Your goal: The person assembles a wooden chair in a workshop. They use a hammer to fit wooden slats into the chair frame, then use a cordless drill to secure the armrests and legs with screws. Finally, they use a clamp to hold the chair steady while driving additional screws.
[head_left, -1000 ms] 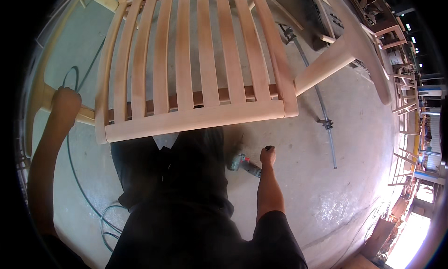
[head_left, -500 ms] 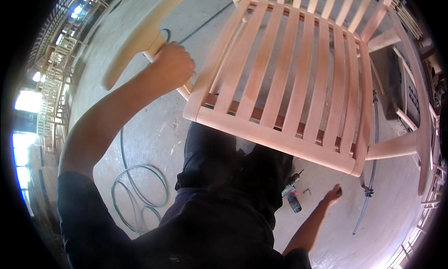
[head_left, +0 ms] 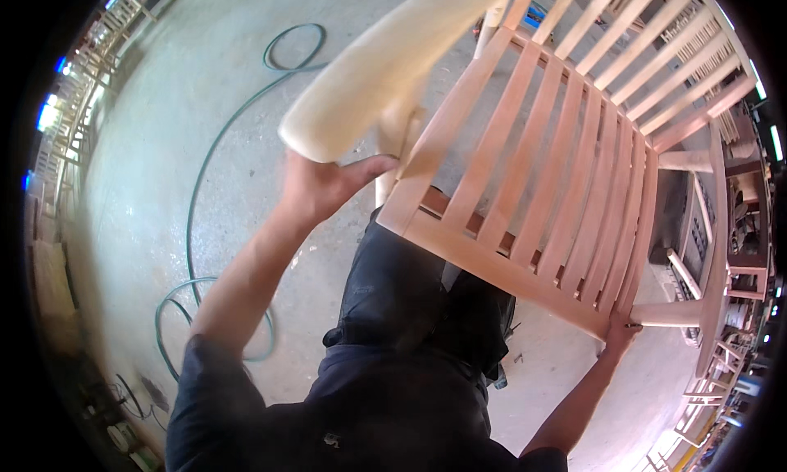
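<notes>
A bare wooden armchair (head_left: 525, 161) with a slatted seat and slatted back stands tilted in front of me, its front rail over my legs. My left hand (head_left: 316, 185) is at the front left post, just below the broad pale armrest (head_left: 352, 87). Its thumb stretches to the post beside the seat's edge; its fingers are mostly hidden by the armrest and seem to be around the post. At the seat's front right corner, my right hand (head_left: 621, 333) is closed on the wood, next to the right front leg (head_left: 668, 314).
A green hose (head_left: 197, 193) lies looped on the concrete floor to the left. Wooden frames and furniture parts (head_left: 746, 226) crowd the right side. A blue object (head_left: 535, 15) shows behind the chair.
My right hand has come up from the open floor side to the seat's front right corner. My left hand has shifted along the post, thumb now out. The chair has turned and tilted in view.
</notes>
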`<state>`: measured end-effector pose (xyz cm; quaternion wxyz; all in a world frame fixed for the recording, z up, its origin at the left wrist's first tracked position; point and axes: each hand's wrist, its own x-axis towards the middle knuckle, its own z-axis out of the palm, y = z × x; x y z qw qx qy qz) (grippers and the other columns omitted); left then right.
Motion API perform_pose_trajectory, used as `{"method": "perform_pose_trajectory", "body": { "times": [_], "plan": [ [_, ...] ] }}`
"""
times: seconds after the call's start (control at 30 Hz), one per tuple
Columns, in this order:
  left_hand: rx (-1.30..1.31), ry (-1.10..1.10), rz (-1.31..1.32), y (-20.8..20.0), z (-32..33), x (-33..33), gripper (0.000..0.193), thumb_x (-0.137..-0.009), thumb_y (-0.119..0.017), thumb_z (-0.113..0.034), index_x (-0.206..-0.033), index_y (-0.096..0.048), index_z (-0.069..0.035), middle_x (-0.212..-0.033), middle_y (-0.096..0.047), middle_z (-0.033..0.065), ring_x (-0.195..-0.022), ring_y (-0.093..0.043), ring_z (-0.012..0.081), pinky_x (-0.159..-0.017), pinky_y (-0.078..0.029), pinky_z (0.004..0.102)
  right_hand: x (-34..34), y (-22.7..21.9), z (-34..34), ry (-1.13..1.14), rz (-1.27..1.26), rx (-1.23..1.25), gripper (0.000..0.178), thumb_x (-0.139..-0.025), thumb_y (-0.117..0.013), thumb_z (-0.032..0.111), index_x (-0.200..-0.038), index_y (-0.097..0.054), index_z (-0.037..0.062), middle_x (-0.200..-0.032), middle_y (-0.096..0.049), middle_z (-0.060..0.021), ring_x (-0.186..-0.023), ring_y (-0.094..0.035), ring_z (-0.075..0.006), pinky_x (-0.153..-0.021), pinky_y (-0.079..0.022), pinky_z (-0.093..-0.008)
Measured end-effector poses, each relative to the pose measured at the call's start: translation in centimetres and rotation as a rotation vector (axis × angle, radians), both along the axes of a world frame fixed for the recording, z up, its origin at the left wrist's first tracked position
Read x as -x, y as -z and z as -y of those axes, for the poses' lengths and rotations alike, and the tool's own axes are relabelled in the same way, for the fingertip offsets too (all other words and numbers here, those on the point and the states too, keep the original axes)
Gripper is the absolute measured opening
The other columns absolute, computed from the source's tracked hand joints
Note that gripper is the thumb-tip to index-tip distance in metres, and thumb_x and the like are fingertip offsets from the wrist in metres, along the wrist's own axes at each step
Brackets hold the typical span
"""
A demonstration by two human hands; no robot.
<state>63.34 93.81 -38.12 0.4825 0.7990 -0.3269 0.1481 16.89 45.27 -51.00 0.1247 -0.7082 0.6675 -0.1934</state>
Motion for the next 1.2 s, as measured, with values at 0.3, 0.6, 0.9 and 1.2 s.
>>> {"method": "perform_pose_trajectory", "body": {
  "times": [0.3,0.6,0.9,1.2],
  "plan": [
    [0.234,0.648,-0.429,2.7,4.1,-6.9,0.067,-0.075,-0.088,-0.026,-0.131,-0.060,-0.002,-0.125,-0.065,0.0101,-0.115,-0.059,0.0206,-0.103,-0.045,0.0357,-2.6,-0.4,1.1,-0.049,0.287,-0.205,0.066,-0.074,-0.083,0.037,-0.118,-0.066,-0.0100,-0.109,-0.072,-0.0170,-0.095,-0.070,-0.0247,-0.085,-0.058,-0.0370],
    [0.356,0.643,-0.671,1.8,5.1,-7.2,0.051,-0.073,-0.084,-0.027,-0.113,-0.067,0.000,-0.105,-0.071,0.0101,-0.098,-0.063,0.0166,-0.091,-0.049,0.0328,-7.3,-1.4,-2.2,0.414,-0.212,0.020,0.113,-0.060,-0.088,0.056,-0.130,-0.045,-0.0229,-0.121,-0.068,-0.0214,-0.105,-0.069,-0.0300,-0.089,-0.057,-0.0395],
    [0.390,0.542,-0.672,1.3,5.3,-6.2,0.049,-0.076,-0.081,-0.030,-0.112,-0.067,0.001,-0.107,-0.070,0.0142,-0.100,-0.066,0.0252,-0.092,-0.049,0.0354,-5.8,-0.8,0.3,0.417,-0.011,-0.016,0.123,-0.052,-0.094,0.056,-0.129,-0.032,-0.0176,-0.125,-0.061,-0.0251,-0.111,-0.066,-0.0343,-0.092,-0.057,-0.0390],
    [0.315,0.564,-0.532,1.9,5.5,-6.8,0.043,-0.079,-0.077,-0.030,-0.106,-0.065,0.002,-0.105,-0.068,0.0172,-0.099,-0.065,0.0288,-0.090,-0.049,0.0386,-8.3,-2.7,-2.6,0.403,-0.074,-0.045,0.127,-0.047,-0.093,0.063,-0.126,-0.033,-0.0166,-0.123,-0.059,-0.0275,-0.112,-0.064,-0.0397,-0.095,-0.055,-0.0412]
  ]
}}
